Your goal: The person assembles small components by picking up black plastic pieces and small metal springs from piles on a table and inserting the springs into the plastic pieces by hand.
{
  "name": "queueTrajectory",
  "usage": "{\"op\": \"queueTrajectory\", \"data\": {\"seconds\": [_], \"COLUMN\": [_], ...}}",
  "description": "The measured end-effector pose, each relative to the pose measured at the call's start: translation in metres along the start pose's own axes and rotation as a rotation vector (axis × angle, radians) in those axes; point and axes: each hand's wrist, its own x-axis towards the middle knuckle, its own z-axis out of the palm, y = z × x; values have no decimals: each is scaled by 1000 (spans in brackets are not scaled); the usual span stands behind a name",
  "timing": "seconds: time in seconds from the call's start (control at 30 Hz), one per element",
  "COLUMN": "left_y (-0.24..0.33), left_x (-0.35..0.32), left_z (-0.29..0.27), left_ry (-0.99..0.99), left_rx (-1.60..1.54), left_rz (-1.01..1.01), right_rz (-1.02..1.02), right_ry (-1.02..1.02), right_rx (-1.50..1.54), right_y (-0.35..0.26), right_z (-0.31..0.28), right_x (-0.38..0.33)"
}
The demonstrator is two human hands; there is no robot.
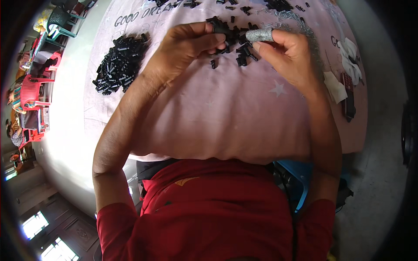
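Black plastic pieces (226, 32) are pinched in the closed fingers of the left hand (187, 45), held just above a loose scatter of the same parts (244, 54) on the pink cloth (217, 113) covering the bench. The right hand (287, 54) (its forefinger wrapped in a grey fabric cot (260, 35)) is curled closed, its fingertip touching the held piece from the right. The piece's long axis cannot be told; a larger heap (119, 63) lies well to the left.

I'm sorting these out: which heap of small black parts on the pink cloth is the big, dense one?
The pile of black parts left of the left hand; those around the right hand lie loosely scattered.
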Motion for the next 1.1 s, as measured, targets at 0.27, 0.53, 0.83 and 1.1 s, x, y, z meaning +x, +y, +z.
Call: {"op": "queueTrajectory", "data": {"seconds": [0.27, 0.53, 0.83, 1.1], "left_y": [-8, -12, -20, -23], "left_x": [-14, -20, -34, -35], "left_z": [12, 8, 6, 8], "left_ry": [-8, -105, -162, -175], "left_rx": [-431, -458, -424, -403], "left_rz": [-88, -79, -56, 4], "right_rz": [-10, -22, -85, -179], "right_ry": [66, 41, 54, 20], "right_rx": [333, 355, 360, 240], "right_y": [-23, -22, -27, -31], "right_z": [23, 23, 29, 27], "right_x": [-2, -4, -8, -8]}}
